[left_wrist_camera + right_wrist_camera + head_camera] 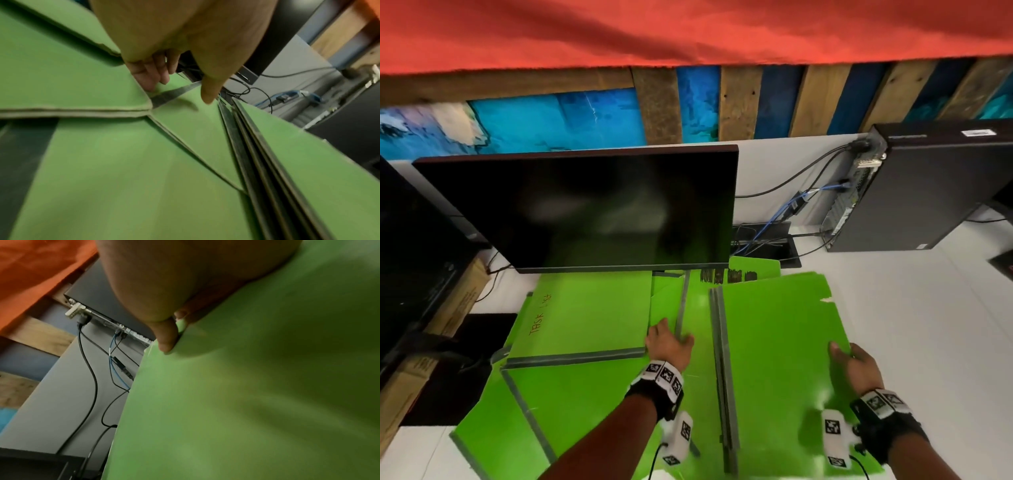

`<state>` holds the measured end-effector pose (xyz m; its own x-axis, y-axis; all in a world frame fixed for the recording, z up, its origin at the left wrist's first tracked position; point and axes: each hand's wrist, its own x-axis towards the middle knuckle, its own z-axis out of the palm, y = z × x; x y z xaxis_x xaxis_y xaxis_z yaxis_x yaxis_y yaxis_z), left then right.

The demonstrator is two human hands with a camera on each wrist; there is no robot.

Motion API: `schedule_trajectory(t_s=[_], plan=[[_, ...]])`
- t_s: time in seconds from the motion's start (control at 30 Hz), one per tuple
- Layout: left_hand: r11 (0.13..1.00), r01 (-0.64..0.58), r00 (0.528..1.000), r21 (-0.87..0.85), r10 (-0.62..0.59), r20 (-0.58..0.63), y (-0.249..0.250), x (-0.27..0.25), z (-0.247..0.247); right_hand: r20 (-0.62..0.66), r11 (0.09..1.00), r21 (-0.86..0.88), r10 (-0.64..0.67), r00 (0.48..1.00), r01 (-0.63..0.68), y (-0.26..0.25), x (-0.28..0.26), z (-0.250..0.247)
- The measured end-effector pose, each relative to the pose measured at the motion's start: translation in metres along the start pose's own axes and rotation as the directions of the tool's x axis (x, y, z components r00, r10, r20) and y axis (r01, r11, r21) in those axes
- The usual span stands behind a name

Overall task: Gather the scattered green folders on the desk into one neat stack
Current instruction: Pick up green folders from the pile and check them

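Observation:
Several green folders with grey spines lie spread over the white desk (928,325) in front of the monitor. One marked "TASK LIST" (585,308) lies at the left, with another (571,404) below it. My left hand (669,339) pinches the edge of a middle folder (698,370); in the left wrist view its fingers (148,76) curl under that edge and the thumb (208,92) lies on top. My right hand (856,363) grips the right edge of the right folder (774,342), with the thumb (166,339) on its cover (246,402).
A dark monitor (592,209) stands just behind the folders and overhangs their far edges. A second screen (410,257) and a cardboard box (448,308) are at the left. A computer case (928,192) with cables (801,202) sits at the back right.

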<state>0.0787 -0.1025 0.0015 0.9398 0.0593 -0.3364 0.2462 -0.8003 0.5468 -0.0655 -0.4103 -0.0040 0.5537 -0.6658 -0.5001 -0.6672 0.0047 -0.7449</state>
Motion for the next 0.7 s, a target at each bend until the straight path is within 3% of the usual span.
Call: schedule_trajectory(t_s=[0.2, 0.37, 0.43, 0.53, 0.63, 0.7], plan=[[0.983, -0.013, 0.974, 0.183, -0.029, 0.224, 0.019, 0.011, 0.016, -0.092, 0.990, 0.130, 0.060, 0.994, -0.047, 0.011, 0.010, 0.000], [0.987, -0.018, 0.934, -0.159, 0.074, 0.349, 0.010, -0.007, 0.026, -0.114, 0.982, 0.183, 0.066, 0.991, -0.044, 0.003, -0.005, 0.007], [0.939, -0.004, 0.925, -0.343, 0.134, 0.355, 0.006, -0.024, 0.024, -0.088, 0.983, 0.167, 0.089, 0.992, -0.074, 0.006, -0.011, 0.011], [0.880, -0.047, 0.907, -0.472, 0.235, 0.349, 0.003, -0.052, 0.016, -0.068, 0.987, 0.118, 0.116, 0.991, -0.108, 0.016, -0.016, 0.023], [0.799, 0.063, 0.778, -0.598, 0.336, 0.531, 0.003, -0.078, 0.003, -0.101, 0.986, 0.089, 0.148, 0.984, -0.139, 0.014, -0.025, 0.028], [0.805, 0.079, 0.736, -0.589, 0.351, 0.579, 0.002, -0.086, -0.007, -0.102, 0.980, 0.131, 0.163, 0.981, -0.150, 0.015, -0.024, 0.025]])
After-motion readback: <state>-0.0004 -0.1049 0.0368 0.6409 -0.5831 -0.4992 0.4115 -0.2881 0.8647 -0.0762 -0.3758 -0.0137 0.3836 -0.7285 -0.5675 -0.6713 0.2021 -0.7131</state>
